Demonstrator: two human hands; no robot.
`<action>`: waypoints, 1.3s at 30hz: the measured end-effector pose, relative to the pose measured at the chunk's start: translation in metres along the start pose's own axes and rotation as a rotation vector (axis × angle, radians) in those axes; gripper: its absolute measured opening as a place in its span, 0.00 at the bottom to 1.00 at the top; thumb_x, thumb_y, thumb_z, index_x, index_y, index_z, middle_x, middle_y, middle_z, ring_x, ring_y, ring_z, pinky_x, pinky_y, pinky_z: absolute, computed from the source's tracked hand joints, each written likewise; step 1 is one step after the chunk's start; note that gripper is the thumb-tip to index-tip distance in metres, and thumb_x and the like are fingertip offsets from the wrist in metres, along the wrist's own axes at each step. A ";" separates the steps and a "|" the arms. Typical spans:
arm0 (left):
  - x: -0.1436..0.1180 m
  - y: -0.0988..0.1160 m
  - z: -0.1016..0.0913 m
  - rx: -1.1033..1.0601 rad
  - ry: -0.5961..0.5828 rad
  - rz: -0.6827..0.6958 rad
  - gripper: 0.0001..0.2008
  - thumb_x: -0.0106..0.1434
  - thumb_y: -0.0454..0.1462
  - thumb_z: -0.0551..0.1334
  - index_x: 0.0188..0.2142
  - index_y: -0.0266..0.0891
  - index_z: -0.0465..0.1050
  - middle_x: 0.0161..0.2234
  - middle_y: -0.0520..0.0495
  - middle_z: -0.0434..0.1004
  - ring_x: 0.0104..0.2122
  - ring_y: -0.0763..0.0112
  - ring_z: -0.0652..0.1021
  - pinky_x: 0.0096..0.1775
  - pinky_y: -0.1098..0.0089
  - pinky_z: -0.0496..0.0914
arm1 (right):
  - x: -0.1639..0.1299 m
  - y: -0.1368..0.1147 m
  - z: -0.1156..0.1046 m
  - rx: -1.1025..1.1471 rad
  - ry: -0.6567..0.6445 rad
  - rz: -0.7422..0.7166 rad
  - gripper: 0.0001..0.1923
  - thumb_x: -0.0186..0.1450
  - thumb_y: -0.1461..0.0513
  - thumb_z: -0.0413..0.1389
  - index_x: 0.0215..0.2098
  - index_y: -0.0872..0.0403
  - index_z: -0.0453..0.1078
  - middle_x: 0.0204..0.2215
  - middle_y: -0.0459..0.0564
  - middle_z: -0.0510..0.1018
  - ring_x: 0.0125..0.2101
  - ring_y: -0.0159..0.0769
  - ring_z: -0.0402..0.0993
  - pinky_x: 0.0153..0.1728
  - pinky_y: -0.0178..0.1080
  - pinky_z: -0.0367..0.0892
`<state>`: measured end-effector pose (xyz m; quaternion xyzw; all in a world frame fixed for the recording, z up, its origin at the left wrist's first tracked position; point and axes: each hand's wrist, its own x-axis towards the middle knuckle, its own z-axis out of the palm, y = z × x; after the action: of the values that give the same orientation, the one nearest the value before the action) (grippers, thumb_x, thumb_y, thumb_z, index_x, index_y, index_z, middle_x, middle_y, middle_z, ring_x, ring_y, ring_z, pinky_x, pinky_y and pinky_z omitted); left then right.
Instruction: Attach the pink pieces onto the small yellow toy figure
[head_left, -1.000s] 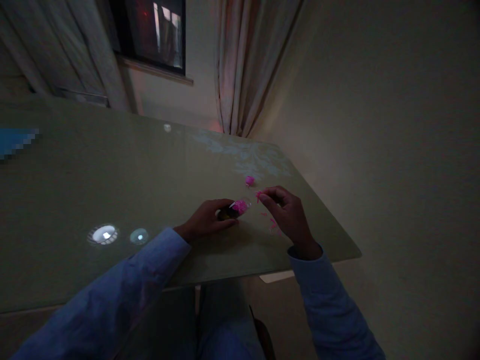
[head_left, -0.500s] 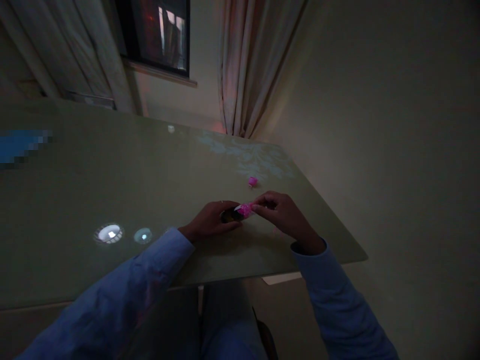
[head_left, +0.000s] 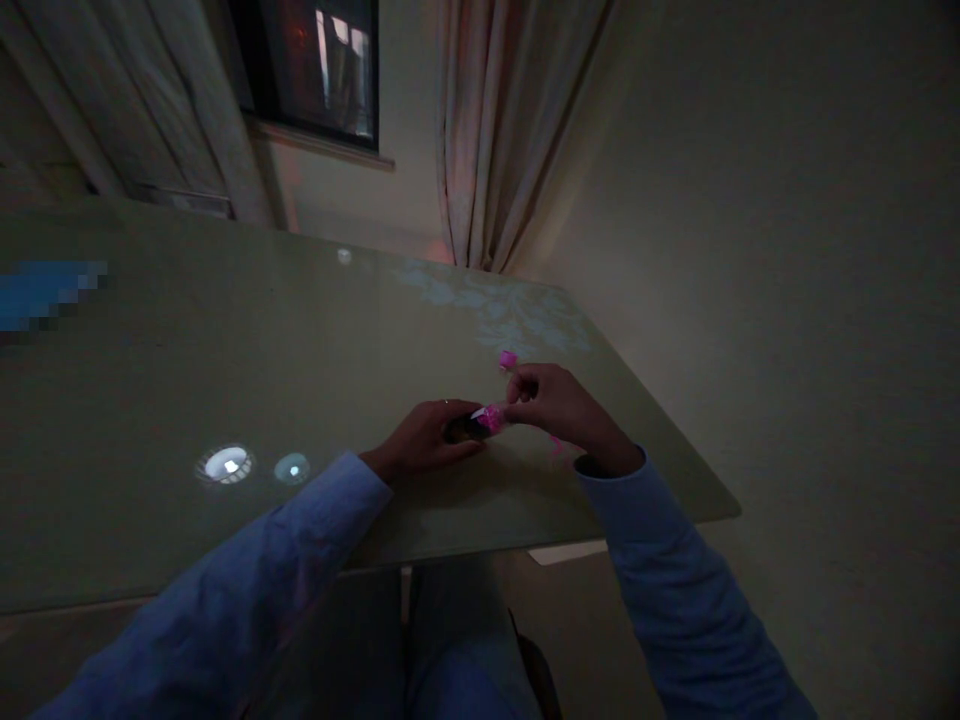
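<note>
**Dimly, two hands met over a small pink piece**

Low on the pale glass-topped desk point(head_left: 225, 340), the left hand point(head_left: 420, 440) was clenched around a small dark object point(head_left: 459, 428), too dim to identify. The right hand point(head_left: 551, 405) pinched a bright pink, crinkled bit of material point(head_left: 491, 417) at that object's end, so both hands met there. Another small pink piece point(head_left: 508, 359) lay just beyond the right hand, and pink scraps point(head_left: 556, 446) lay beside its wrist. In such poor light, the pinch could slip, or a sleeve could sweep the loose scraps off the nearby desk edge.
</note>
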<state>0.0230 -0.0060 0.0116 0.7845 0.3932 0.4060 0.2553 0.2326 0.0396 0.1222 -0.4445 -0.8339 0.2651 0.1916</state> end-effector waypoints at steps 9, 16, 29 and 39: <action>0.001 -0.003 0.000 0.039 0.028 -0.007 0.24 0.63 0.48 0.66 0.52 0.35 0.79 0.44 0.40 0.84 0.41 0.56 0.83 0.44 0.63 0.74 | 0.016 -0.008 0.008 -0.134 -0.045 0.086 0.17 0.50 0.64 0.71 0.27 0.55 0.65 0.25 0.40 0.68 0.26 0.30 0.62 0.27 0.36 0.52; 0.002 -0.006 0.001 -0.042 0.072 -0.012 0.25 0.61 0.48 0.68 0.52 0.33 0.79 0.45 0.40 0.84 0.43 0.56 0.83 0.46 0.63 0.74 | 0.015 -0.002 -0.001 -0.060 0.000 0.032 0.17 0.49 0.59 0.71 0.27 0.55 0.69 0.25 0.41 0.68 0.26 0.30 0.62 0.28 0.35 0.54; 0.005 0.000 0.000 -0.217 0.117 -0.064 0.26 0.60 0.48 0.70 0.53 0.33 0.78 0.45 0.40 0.83 0.42 0.60 0.82 0.46 0.64 0.75 | -0.011 0.008 -0.012 0.313 0.073 -0.047 0.18 0.58 0.50 0.67 0.37 0.55 0.74 0.31 0.48 0.76 0.31 0.34 0.71 0.33 0.37 0.66; 0.004 0.000 0.000 -0.266 0.107 -0.058 0.24 0.61 0.46 0.70 0.50 0.33 0.78 0.47 0.38 0.82 0.45 0.60 0.81 0.48 0.64 0.73 | -0.036 0.030 0.067 0.607 0.298 -0.086 0.54 0.52 0.48 0.73 0.70 0.48 0.55 0.67 0.61 0.63 0.66 0.49 0.62 0.64 0.52 0.62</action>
<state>0.0247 -0.0023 0.0134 0.7093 0.3715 0.4881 0.3473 0.2339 0.0046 0.0487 -0.3653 -0.6979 0.4250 0.4459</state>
